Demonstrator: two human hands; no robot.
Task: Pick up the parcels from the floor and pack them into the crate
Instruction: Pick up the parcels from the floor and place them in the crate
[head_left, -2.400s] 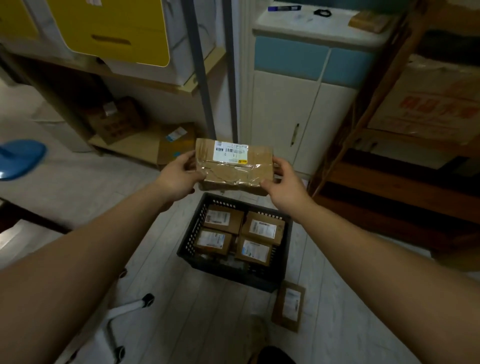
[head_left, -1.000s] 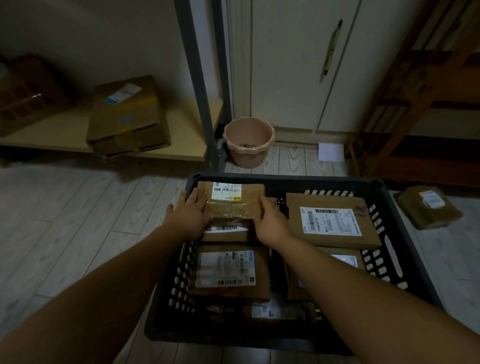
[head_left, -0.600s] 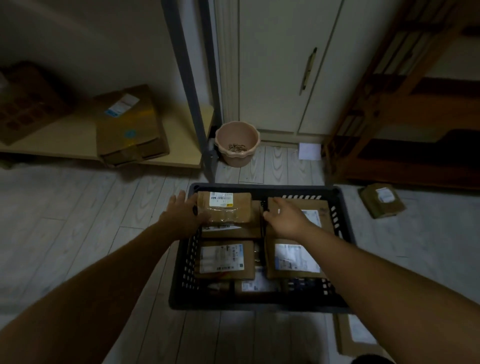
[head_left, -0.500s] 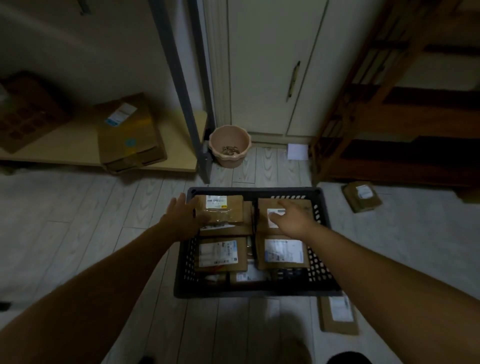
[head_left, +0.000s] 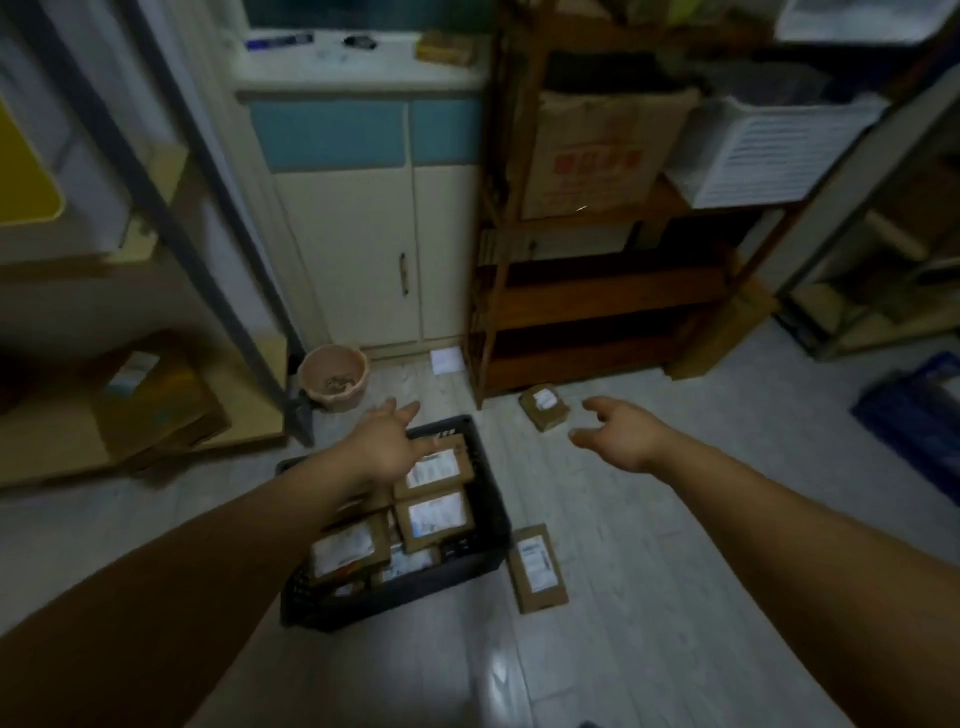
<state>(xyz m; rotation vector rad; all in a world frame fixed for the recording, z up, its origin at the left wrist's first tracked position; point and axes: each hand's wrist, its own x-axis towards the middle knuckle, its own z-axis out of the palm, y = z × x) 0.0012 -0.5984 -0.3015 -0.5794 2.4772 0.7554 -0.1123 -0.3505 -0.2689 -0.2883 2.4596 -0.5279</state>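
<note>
Underfoot, a pale plank floor (head_left: 649, 597), dim and wide. At the back, a cream cabinet (head_left: 363, 249) with blue drawer fronts, and right beside it a dark wooden rack (head_left: 597, 306) carrying a big cardboard box (head_left: 597, 150). Down in the middle of the floor, the black slatted crate (head_left: 395, 597), already loaded with brown parcels, white labels up: one at the far right corner (head_left: 435, 469), one just in front of it (head_left: 435, 517), another toward the near left (head_left: 349, 552), more tucked below, too dark to count. Off to the left, a low shelf (head_left: 249, 384) with a battered carton (head_left: 156, 410), and next to its post a pink bucket (head_left: 335, 376). Both arms stretched forward now. Above the crate's far left corner, the left hand (head_left: 387, 447), palm down, fingers (head_left: 408, 412) straight and spread, gripping nothing. Out over bare floor, the right hand (head_left: 618, 434), fingers (head_left: 597, 404) loosely bent and apart, also empty, close to the small parcel (head_left: 544, 407) but clear of it. Sits at the foot of the rack, that one, well apart from the crate. Then a flat parcel (head_left: 537, 569), label up on the floor, just beside the crate's right wall. Last, a white paper slip (head_left: 447, 360) by the cabinet base.
</note>
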